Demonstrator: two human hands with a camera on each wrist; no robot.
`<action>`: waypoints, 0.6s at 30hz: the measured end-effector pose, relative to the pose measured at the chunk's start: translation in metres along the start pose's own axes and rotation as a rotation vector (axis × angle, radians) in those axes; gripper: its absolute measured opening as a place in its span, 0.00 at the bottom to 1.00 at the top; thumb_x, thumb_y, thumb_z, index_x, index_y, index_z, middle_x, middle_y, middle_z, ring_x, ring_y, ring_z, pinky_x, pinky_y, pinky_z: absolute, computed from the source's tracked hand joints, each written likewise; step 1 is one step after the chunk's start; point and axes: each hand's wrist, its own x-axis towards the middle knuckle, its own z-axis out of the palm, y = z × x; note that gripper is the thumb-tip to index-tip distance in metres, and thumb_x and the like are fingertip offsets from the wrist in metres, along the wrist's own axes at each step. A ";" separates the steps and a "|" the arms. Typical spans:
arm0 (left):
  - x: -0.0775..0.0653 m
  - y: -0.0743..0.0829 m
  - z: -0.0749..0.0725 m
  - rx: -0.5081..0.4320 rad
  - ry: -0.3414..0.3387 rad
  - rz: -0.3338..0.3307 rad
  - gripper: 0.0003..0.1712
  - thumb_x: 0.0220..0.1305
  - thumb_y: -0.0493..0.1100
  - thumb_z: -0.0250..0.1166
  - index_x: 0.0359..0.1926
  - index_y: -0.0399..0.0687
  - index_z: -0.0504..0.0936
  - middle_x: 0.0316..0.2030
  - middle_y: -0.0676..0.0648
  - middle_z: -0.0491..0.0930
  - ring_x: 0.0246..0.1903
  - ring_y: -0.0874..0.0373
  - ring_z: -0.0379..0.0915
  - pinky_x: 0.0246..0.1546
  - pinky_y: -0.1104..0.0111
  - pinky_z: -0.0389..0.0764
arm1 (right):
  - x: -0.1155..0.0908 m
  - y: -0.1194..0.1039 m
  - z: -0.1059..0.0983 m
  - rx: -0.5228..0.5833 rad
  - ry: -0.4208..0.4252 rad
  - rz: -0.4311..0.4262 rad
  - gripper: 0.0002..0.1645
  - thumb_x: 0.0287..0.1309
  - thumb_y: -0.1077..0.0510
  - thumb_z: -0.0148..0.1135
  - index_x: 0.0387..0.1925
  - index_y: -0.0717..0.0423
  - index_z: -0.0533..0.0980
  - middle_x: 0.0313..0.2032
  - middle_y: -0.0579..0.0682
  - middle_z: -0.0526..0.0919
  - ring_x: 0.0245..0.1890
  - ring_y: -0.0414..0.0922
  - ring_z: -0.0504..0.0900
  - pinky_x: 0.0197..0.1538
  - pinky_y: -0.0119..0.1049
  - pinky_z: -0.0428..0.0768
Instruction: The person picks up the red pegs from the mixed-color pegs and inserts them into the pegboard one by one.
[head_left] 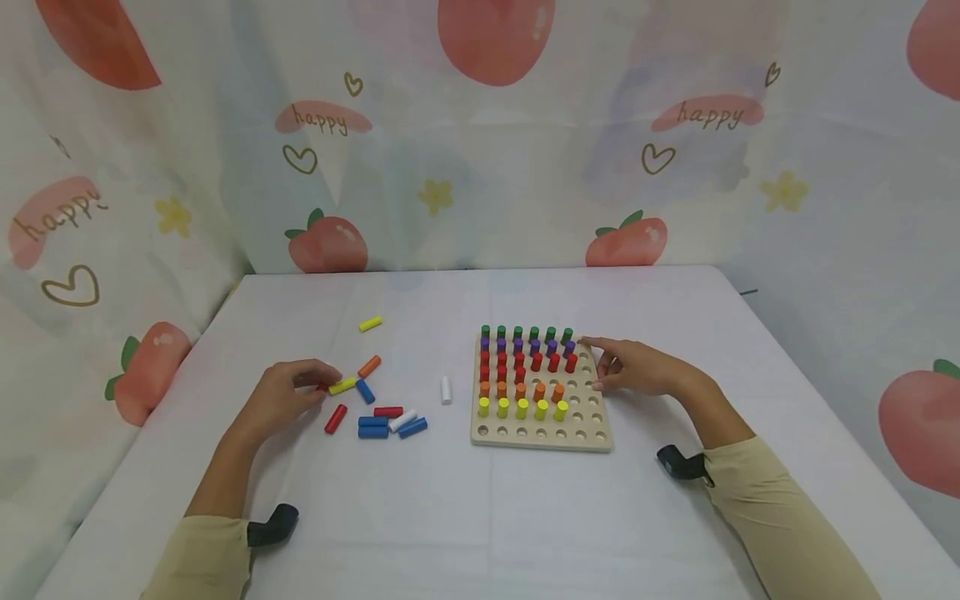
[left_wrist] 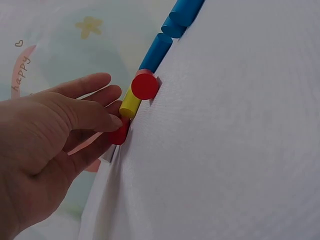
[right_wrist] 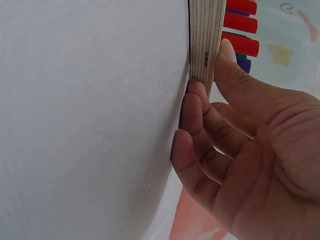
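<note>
My left hand (head_left: 288, 390) is at the left of the table, its thumb and fingers pinching a red peg (left_wrist: 119, 133) low over the cloth. A yellow peg (head_left: 342, 385) lies right beside those fingertips. On the right stands a wooden pegboard (head_left: 540, 438) with upright rows of green, purple, red, orange and yellow pegs; bare holes show along its front and right side. My right hand (head_left: 641, 367) grips the board's right edge, thumb on the top near the red pegs (right_wrist: 241, 44) and fingers against the side.
Loose pegs lie between the left hand and the board: blue pegs (head_left: 372, 432), an orange peg (head_left: 369, 367), red pegs (head_left: 336, 419) and a white peg (head_left: 446, 390). Farther back is another yellow peg (head_left: 371, 323). A white cloth (head_left: 420, 517) covers the table; a printed curtain (head_left: 480, 183) hangs behind.
</note>
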 end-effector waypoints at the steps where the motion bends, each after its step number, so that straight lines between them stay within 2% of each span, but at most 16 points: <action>1: 0.000 0.000 0.000 0.004 0.001 0.003 0.18 0.65 0.25 0.67 0.52 0.45 0.86 0.49 0.44 0.86 0.57 0.41 0.79 0.56 0.51 0.80 | 0.000 0.000 0.000 -0.001 -0.001 0.001 0.49 0.64 0.52 0.73 0.78 0.59 0.58 0.41 0.50 0.78 0.44 0.49 0.75 0.49 0.43 0.79; 9: 0.004 0.003 -0.001 0.023 0.052 0.061 0.18 0.63 0.24 0.69 0.51 0.43 0.87 0.49 0.42 0.85 0.53 0.43 0.80 0.56 0.48 0.79 | -0.001 -0.001 -0.002 -0.007 0.011 0.001 0.49 0.65 0.52 0.72 0.79 0.60 0.58 0.40 0.49 0.78 0.45 0.50 0.76 0.49 0.44 0.79; 18: 0.001 0.005 0.000 0.037 0.091 -0.008 0.18 0.62 0.27 0.72 0.52 0.41 0.86 0.51 0.39 0.83 0.55 0.40 0.79 0.56 0.48 0.79 | 0.002 0.000 0.002 0.004 0.006 -0.018 0.48 0.65 0.53 0.72 0.78 0.61 0.58 0.39 0.49 0.78 0.43 0.48 0.76 0.49 0.44 0.78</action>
